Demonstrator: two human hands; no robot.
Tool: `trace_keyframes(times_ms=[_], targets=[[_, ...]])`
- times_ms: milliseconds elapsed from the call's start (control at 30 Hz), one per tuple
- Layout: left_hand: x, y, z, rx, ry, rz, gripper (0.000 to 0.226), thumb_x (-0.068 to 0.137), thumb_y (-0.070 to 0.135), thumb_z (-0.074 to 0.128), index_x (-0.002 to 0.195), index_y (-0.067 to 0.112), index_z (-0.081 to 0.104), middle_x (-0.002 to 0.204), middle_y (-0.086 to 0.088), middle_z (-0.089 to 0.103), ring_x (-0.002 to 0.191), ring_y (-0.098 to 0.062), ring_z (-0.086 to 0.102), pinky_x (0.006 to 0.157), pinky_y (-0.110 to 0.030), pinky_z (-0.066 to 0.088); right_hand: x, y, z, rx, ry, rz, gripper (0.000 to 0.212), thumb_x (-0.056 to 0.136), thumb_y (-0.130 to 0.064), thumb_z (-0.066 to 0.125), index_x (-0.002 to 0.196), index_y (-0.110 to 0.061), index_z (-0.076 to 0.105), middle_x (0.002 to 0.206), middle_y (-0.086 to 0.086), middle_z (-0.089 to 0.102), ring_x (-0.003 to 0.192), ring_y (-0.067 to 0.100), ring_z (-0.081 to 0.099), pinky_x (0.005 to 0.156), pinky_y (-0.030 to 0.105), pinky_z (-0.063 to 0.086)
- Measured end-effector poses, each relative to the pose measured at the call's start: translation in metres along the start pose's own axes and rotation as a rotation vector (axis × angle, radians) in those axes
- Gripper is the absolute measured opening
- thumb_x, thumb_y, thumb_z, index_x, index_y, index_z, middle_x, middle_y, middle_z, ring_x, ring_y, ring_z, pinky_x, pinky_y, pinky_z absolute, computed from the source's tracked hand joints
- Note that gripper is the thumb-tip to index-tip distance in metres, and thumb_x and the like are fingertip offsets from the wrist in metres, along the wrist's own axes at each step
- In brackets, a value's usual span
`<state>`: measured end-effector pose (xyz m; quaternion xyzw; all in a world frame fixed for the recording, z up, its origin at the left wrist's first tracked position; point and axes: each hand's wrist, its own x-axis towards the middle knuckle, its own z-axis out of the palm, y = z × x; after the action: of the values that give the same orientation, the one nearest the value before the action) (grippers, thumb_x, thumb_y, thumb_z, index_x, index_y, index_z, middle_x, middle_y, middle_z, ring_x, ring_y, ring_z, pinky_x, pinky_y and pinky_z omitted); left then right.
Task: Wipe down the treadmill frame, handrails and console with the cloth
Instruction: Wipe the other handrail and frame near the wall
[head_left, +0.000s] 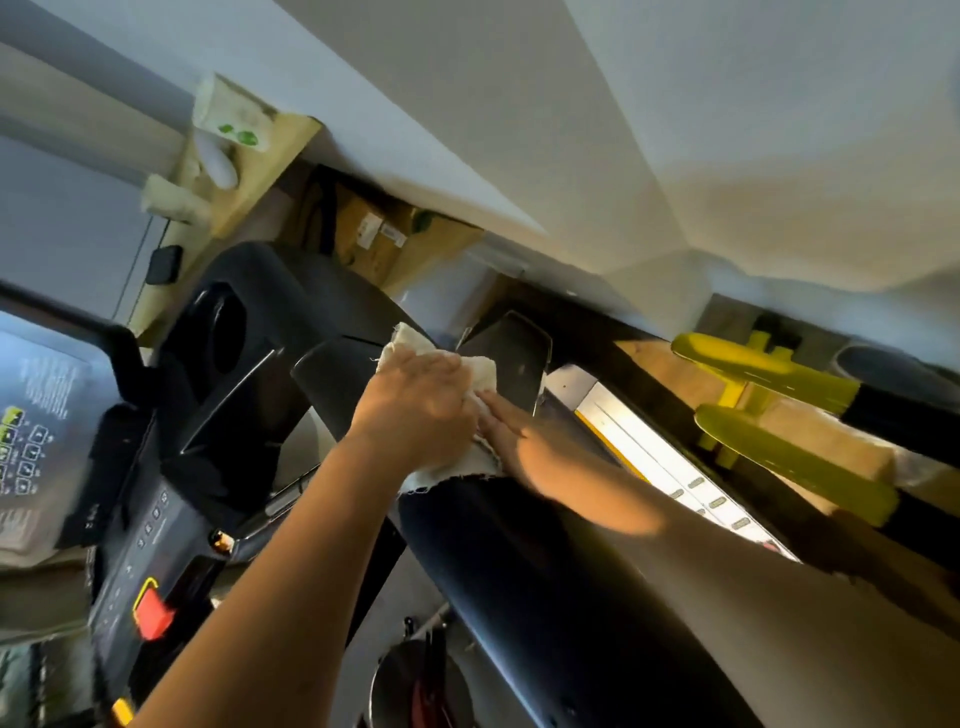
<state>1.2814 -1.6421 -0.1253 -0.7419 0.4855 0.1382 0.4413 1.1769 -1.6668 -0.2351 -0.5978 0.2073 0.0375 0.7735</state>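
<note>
Cloth (441, 384) under left hand (415, 405), pressed flat on black handrail (493, 545); right hand (514, 436) at 3 o'clock, fingers straight, touching cloth. Console (130, 519) at 8 o'clock.

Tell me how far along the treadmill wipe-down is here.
Nothing shows which parts are already wiped. In hand: the left hand presses the cloth on the black handrail, with the right hand flat beside it. The console with its red stop button lies off to the left, untouched now.

Cream cloth (483, 371) (frayed edge) draped over black handrail (519, 545) — crumpled.
</note>
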Motion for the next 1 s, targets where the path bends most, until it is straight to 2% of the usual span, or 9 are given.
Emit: trace_keyframes(times_ms=[100,167,233,400,467,567,667,833,1000], targets=[[-0.026,0.011,0.009,-0.118,0.168,0.034,0.052,0.099,0.038,0.028,0.138,0.015,0.053,0.148,-0.005,0.049,0.141,-0.021,0.038,0.118,-0.037,0.009,-0.017,0.008,-0.001,-0.107,-0.020,0.028,0.048,0.105,-0.037,0.032,0.152,-0.030,0.025,0.155,0.004,0.034,0.139,0.026,0.038,0.108,0.025,0.030],[-0.048,0.024,0.013,-0.304,0.346,0.100,0.052,0.092,0.033,0.032,0.120,0.009,0.068,0.130,-0.011,0.064,0.128,-0.027,0.055,0.115,-0.040,0.018,-0.033,0.003,-0.011,-0.191,-0.046,0.021,0.044,0.103,-0.027,0.037,0.146,-0.022,0.038,0.143,0.013,0.049,0.129,0.032,0.048,0.104,0.037,0.040],[-0.067,0.034,0.022,-0.526,0.459,0.094,0.052,0.093,0.030,0.033,0.126,0.005,0.065,0.133,-0.011,0.062,0.131,-0.026,0.051,0.117,-0.047,0.024,-0.042,-0.013,-0.021,-0.300,-0.002,-0.058,0.035,0.098,-0.027,0.041,0.129,-0.015,0.054,0.126,0.011,0.059,0.117,0.030,0.056,0.095,0.039,0.046],[-0.084,0.028,0.039,-0.873,0.582,-0.037,0.057,0.096,0.026,0.036,0.146,-0.001,0.038,0.154,-0.012,0.037,0.148,-0.022,0.027,0.120,-0.052,0.019,-0.028,-0.042,0.004,-0.068,-0.021,-0.366,0.048,0.103,-0.047,0.027,0.148,-0.033,0.031,0.155,-0.008,0.031,0.143,0.008,0.024,0.118,0.029,0.021],[-0.076,0.021,0.039,-0.803,0.559,-0.080,0.060,0.095,0.030,0.033,0.147,0.000,0.037,0.156,-0.012,0.034,0.149,-0.020,0.023,0.122,-0.048,0.014,-0.014,-0.040,0.008,-0.101,-0.030,-0.333,0.049,0.104,-0.046,0.024,0.151,-0.032,0.025,0.158,-0.008,0.024,0.146,0.007,0.016,0.115,0.024,0.012],[-0.054,0.006,0.034,-0.581,0.441,-0.088,0.064,0.091,0.031,0.027,0.141,-0.003,0.046,0.150,-0.017,0.043,0.146,-0.026,0.030,0.123,-0.047,0.013,0.005,-0.035,0.004,-0.060,-0.056,-0.227,0.048,0.106,-0.037,0.022,0.153,-0.025,0.021,0.160,-0.002,0.021,0.145,0.011,0.020,0.107,0.018,0.015],[-0.030,0.009,0.014,-0.213,0.259,0.003,0.053,0.091,0.024,0.034,0.128,-0.006,0.059,0.138,-0.025,0.054,0.135,-0.037,0.046,0.116,-0.051,0.024,0.019,-0.023,0.004,-0.038,-0.036,-0.111,0.048,0.105,-0.038,0.024,0.151,-0.025,0.026,0.157,0.003,0.029,0.141,0.018,0.032,0.113,0.027,0.022],[-0.017,0.050,-0.008,0.107,-0.165,0.046,0.052,0.101,0.026,0.028,0.148,0.004,0.036,0.157,-0.015,0.030,0.147,-0.032,0.021,0.121,-0.049,0.011,-0.004,0.018,-0.006,0.038,-0.052,-0.060,0.049,0.102,-0.044,0.020,0.150,-0.037,0.024,0.159,-0.003,0.027,0.144,0.018,0.028,0.120,0.042,0.018],[-0.044,0.089,-0.005,-0.005,-0.103,0.012,0.067,0.094,0.029,0.006,0.151,0.001,0.027,0.160,-0.019,0.023,0.150,-0.030,0.013,0.122,-0.047,0.006,-0.043,0.033,-0.009,0.133,-0.003,-0.026,0.042,0.107,-0.028,0.027,0.148,-0.035,0.026,0.152,-0.012,0.029,0.140,0.004,0.023,0.107,0.010,0.009]])
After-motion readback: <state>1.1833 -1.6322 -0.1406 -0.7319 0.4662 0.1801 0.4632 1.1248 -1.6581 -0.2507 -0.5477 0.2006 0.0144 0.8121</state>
